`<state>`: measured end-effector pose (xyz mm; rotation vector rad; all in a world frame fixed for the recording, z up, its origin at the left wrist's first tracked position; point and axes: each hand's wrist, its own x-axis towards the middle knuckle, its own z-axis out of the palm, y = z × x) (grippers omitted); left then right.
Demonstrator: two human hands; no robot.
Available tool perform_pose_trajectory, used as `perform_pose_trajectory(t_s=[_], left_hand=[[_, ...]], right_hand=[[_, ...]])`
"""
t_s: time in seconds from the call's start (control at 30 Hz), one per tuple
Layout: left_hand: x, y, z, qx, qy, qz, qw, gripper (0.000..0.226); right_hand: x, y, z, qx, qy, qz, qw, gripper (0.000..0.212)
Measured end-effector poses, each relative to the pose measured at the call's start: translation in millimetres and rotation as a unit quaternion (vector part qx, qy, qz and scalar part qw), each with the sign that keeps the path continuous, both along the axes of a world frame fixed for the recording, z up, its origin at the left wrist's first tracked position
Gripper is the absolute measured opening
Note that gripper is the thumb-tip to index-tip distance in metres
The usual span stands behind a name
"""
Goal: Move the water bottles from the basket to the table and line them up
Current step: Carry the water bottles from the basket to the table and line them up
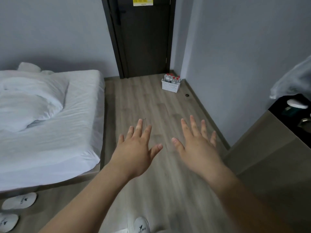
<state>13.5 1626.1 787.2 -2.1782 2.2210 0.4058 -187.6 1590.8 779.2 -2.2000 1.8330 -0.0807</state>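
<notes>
A white plastic basket (170, 86) stands on the wooden floor in the far corner, just right of the dark door. Several clear water bottles (175, 79) with red caps stand upright inside it. My left hand (134, 152) and my right hand (196, 148) are stretched out in front of me, palms down, fingers spread, holding nothing. Both hands hover over the floor, well short of the basket. The table (262, 148) shows at the right edge as a grey-brown top with a dark part farther back.
A bed (50, 125) with white sheets and a pillow fills the left. A dark closed door (144, 39) is straight ahead. A small black ring (187, 95) lies on the floor near the basket. White slippers (20, 200) lie at bottom left. A grey cloth (292, 81) hangs at the right.
</notes>
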Motion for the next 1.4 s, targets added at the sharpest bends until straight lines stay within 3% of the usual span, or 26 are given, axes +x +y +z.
perform_pose_trajectory(t_s=[0.37,0.93,1.4], left_hand=[[39,-241,-22,0.021,0.001,-0.068,0.997,0.083],[74,-606,-7,0.017,0.011,-0.07,0.997,0.083],[148,-896,-11,0.029,0.018,-0.152,0.988,0.082]], right_hand=[[40,-209,-22,-0.007,0.008,-0.06,0.998,0.074],[75,-581,-8,0.006,0.015,-0.043,0.999,0.075],[141,-816,-16,0.031,0.047,-0.142,0.988,0.074]])
